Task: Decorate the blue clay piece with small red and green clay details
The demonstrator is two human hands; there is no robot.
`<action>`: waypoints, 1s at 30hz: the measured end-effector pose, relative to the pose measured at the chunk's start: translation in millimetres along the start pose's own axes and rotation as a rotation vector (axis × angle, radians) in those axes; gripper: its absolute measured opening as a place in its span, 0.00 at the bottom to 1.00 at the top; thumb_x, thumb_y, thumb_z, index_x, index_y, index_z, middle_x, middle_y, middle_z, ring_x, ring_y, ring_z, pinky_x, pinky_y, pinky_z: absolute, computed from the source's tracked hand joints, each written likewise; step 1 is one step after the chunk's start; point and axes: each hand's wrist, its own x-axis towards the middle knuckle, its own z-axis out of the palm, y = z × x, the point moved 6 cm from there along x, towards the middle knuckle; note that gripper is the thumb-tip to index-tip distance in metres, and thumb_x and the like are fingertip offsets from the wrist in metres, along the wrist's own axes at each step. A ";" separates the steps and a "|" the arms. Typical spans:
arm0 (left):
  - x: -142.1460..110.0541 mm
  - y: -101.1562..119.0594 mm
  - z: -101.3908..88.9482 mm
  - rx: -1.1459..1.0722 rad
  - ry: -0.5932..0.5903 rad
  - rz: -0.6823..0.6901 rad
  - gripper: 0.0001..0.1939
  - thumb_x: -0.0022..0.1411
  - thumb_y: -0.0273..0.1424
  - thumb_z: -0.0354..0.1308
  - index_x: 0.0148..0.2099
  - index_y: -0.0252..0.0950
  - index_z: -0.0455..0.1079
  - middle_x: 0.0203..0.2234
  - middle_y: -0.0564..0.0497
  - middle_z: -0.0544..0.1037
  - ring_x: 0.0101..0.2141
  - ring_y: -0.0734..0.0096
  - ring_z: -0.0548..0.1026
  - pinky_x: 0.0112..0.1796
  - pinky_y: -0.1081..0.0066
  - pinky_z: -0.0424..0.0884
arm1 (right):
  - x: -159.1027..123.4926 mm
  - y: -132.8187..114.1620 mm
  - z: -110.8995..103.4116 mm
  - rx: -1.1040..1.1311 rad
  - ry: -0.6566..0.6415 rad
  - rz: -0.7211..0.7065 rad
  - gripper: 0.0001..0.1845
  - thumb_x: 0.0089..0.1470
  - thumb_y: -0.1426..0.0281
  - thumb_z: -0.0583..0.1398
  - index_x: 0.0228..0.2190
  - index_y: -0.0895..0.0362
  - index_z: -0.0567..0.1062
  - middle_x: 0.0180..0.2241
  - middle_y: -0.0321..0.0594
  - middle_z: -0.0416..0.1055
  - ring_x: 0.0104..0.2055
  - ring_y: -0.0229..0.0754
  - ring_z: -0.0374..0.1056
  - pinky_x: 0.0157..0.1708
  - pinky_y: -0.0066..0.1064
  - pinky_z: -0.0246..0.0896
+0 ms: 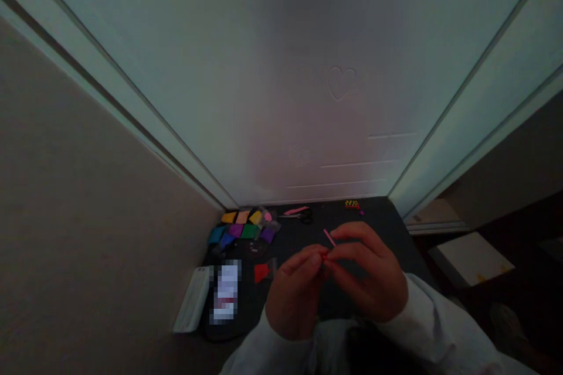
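Note:
Low in the middle of the view, my left hand (298,290) and my right hand (372,275) meet over the dark tabletop. Between their fingertips is a small red piece (324,257), mostly covered; its kind is not clear. Both hands pinch it, with the fingers closed. A thin pink stick (329,237) shows beside my right index finger; I cannot tell if it touches the hand. Left of my left hand lies a red packet (261,272) with a clear plastic edge.
Several coloured packets (250,231) are grouped at the back left. Black-handled scissors (304,217) and a small yellow-dotted object (352,204) lie along the back. A blurred-out bright screen (226,292) and a white power strip (193,299) are at left. A white box (472,258) stands right.

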 end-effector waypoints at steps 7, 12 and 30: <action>-4.9 17.1 -1.9 0.129 0.018 0.068 0.04 0.41 0.28 0.66 0.24 0.35 0.76 0.26 0.52 0.74 0.32 0.73 0.69 0.35 0.73 0.65 | 4.3 -6.1 0.4 0.041 0.001 -0.027 0.08 0.45 0.76 0.59 0.31 0.55 0.72 0.34 0.41 0.68 0.38 0.40 0.66 0.35 0.33 0.66; -9.0 20.0 0.5 0.187 0.009 0.097 0.03 0.42 0.29 0.65 0.24 0.36 0.76 0.26 0.52 0.73 0.32 0.71 0.69 0.36 0.70 0.64 | 4.7 -11.5 -0.6 0.049 -0.018 -0.067 0.11 0.44 0.78 0.60 0.33 0.55 0.73 0.34 0.41 0.68 0.38 0.40 0.66 0.36 0.33 0.66; -13.9 94.5 22.4 0.807 -0.163 0.441 0.04 0.49 0.30 0.61 0.30 0.39 0.76 0.31 0.48 0.74 0.36 0.65 0.71 0.39 0.70 0.65 | 57.6 -32.4 -35.9 0.235 -0.068 -0.108 0.07 0.46 0.77 0.59 0.29 0.57 0.73 0.32 0.41 0.69 0.37 0.37 0.67 0.38 0.28 0.66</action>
